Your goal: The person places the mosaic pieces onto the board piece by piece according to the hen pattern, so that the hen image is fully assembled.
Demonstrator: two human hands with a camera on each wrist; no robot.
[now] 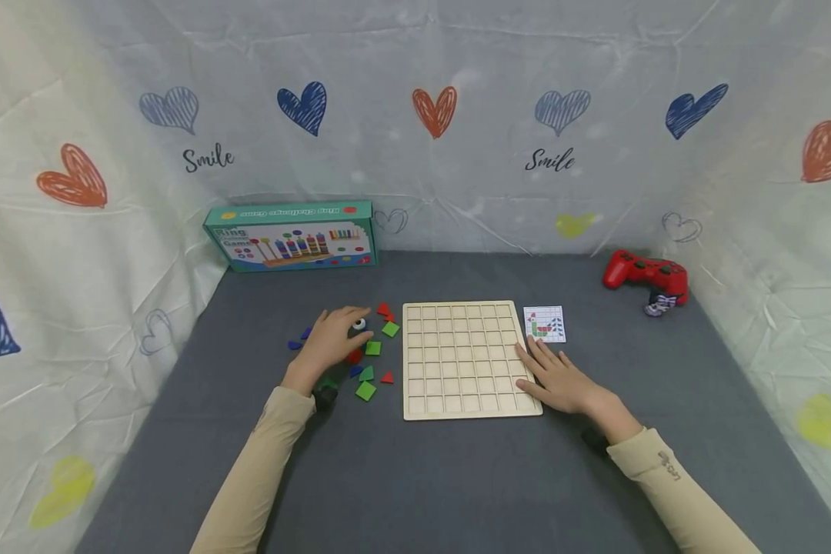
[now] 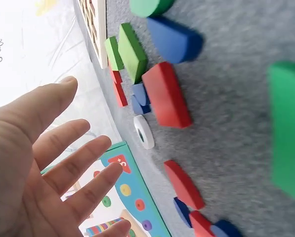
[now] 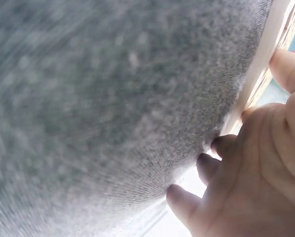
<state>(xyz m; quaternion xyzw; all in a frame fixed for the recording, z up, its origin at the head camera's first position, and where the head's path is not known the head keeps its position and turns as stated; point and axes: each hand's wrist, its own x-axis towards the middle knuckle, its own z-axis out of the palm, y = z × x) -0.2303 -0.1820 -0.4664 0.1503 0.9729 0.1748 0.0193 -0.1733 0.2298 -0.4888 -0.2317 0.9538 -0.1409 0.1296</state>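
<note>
My left hand [image 1: 327, 340] hovers over a scatter of small coloured pieces left of the board, fingers extended and apart, holding nothing. In the left wrist view a red block [image 2: 166, 95], a blue block [image 2: 174, 40], a green block [image 2: 132, 52] and a white ring-like piece [image 2: 144, 132] lie beyond the fingers. A pale wooden grid board [image 1: 471, 362] lies flat in the middle, its squares bare. My right hand [image 1: 562, 382] rests at the board's right edge, fingers spread, thumb and a fingertip on its rim. Just beyond those fingers lies a pattern card [image 1: 545, 323] with a bird-like figure.
A green game box [image 1: 298, 238] stands at the back left against the printed cloth backdrop. At the back right sits a red game controller [image 1: 644, 273], with a small striped object [image 1: 660, 304] beside it. Blue pieces [image 1: 295, 345] lie left of my left hand.
</note>
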